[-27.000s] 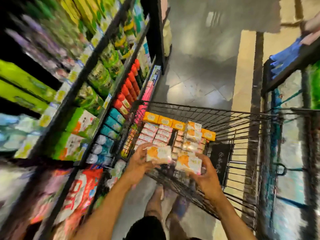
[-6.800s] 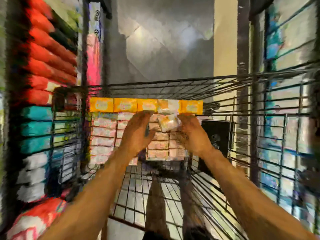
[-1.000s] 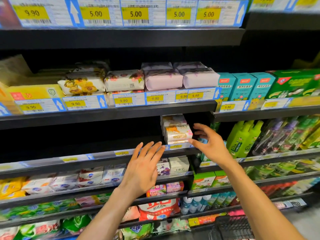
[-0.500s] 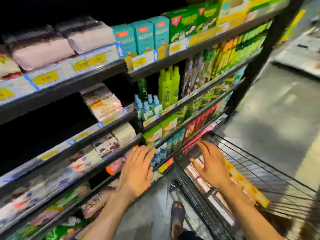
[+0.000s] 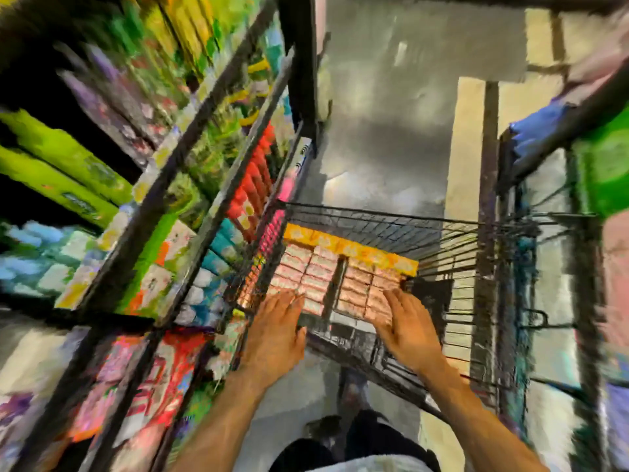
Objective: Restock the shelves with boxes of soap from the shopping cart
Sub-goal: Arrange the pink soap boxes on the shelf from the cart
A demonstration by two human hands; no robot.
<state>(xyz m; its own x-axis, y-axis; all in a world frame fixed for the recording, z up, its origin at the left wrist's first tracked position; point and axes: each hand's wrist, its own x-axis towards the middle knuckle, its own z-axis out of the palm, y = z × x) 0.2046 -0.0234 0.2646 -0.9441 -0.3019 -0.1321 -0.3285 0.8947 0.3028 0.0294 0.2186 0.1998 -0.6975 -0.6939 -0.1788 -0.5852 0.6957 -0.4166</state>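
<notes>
Looking down from the head camera, I record the following.

Left hand (image 5: 272, 332): lower centre of the frame, palm down, fingers straight and slightly spread, holding nothing. The fingertips lie at the near edge of the left block of soap boxes. Blur hides whether they touch.

Right hand (image 5: 405, 328): just right of centre, palm down, fingers straight and spread, holding nothing. The fingertips overlap the near right corner of the soap boxes. I cannot tell if there is contact.

Shopping cart (image 5: 374, 216): black wire basket, centre of the frame, standing right beside the shelves.

Soap boxes (image 5: 306, 274): pink and white, packed flat in rows in the left part of the cart, in two blocks with a dark gap between them.

Yellow boxes (image 5: 350, 248): one row along the far edge of the pink boxes, inside the cart.

Black panel (image 5: 432, 294): in the cart, just right of the soap boxes.

Shelves (image 5: 190, 172): dark frame, running diagonally across the left half of the frame, heavily blurred. Stock that I can make out: red bottles (image 5: 252, 185) near the cart's far left corner, teal boxes (image 5: 221, 247) below them, long green packs (image 5: 58, 155) at the far left.

Floor (image 5: 384, 137): grey and glossy, upper centre.

Second rack (image 5: 585, 301): right edge of the frame, its contents too blurred to name.
</notes>
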